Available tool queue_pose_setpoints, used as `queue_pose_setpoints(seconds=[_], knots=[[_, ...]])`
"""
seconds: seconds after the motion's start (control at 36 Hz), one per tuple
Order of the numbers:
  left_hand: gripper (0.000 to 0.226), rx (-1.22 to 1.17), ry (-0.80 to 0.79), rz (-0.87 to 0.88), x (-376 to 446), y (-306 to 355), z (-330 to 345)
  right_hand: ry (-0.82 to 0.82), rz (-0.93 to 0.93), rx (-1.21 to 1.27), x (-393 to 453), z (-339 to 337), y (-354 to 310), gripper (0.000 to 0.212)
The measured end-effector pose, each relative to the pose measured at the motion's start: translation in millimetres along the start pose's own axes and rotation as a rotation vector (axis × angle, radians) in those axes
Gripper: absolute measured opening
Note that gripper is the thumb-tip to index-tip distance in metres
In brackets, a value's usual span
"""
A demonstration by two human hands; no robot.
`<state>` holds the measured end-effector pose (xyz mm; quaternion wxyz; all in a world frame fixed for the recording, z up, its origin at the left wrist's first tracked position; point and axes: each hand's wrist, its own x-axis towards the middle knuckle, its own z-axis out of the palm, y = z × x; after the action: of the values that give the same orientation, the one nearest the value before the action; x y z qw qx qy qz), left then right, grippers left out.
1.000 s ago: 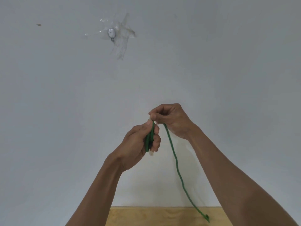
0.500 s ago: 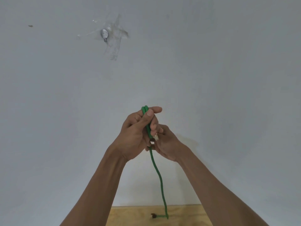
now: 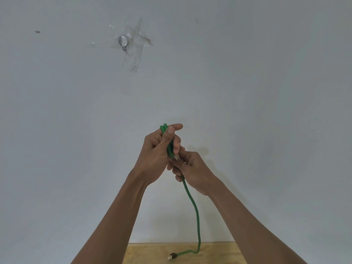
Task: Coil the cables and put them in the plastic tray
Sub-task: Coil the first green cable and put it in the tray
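I see both hands raised together in front of a pale grey wall [image 3: 247, 92], touching each other. My left hand [image 3: 154, 155] grips a folded bundle of thin green braided cable [image 3: 196, 210], thumb pressed along it, and the bend of the loops pokes out above the fingers. My right hand [image 3: 192, 168] sits just below and beside it, fingers curled round the same cable where it leaves the bundle. From there the free length hangs down in a slack curve to the light wooden tabletop [image 3: 219, 252], near its far edge, where it bends left and ends in a small dark plug with a metal tip [image 3: 172, 255] lying on the wood. High on the wall a small round metal hook [image 3: 123, 41] is stuck under strips of clear tape.
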<state>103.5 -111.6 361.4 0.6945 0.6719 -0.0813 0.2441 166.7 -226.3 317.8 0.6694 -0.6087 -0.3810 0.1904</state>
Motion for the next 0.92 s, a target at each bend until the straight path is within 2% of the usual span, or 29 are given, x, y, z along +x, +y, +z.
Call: queue_pose_setpoints(seconds=[0.14,0.22,0.33,0.47,0.58,0.72,0.86,0.92], knots=[[0.034,-0.014,-0.004,0.022,3,-3,-2,0.048,0.001,-0.118,2,1,0,0.029],[0.031,-0.03,-0.007,0.009,4,-2,0,0.121,-0.006,-0.242,4,4,5,0.035],[0.038,-0.026,-0.028,-0.031,4,0,4,0.2,-0.006,-0.359,5,7,10,0.044],[0.032,0.129,-0.076,0.018,4,0,-3,0.173,0.014,-0.389,1,13,13,0.04],[0.026,0.318,-0.001,0.078,9,3,-13,0.147,-0.04,-0.397,-3,15,14,0.025],[0.033,0.537,0.042,0.09,18,-3,-26,0.16,-0.071,-0.492,-2,8,0,0.02],[0.037,0.663,-0.018,0.015,14,-16,-42,0.099,-0.18,-0.663,2,-10,-27,0.02],[0.046,0.664,-0.059,-0.016,7,-18,-42,0.078,-0.23,-0.673,7,-16,-39,0.016]])
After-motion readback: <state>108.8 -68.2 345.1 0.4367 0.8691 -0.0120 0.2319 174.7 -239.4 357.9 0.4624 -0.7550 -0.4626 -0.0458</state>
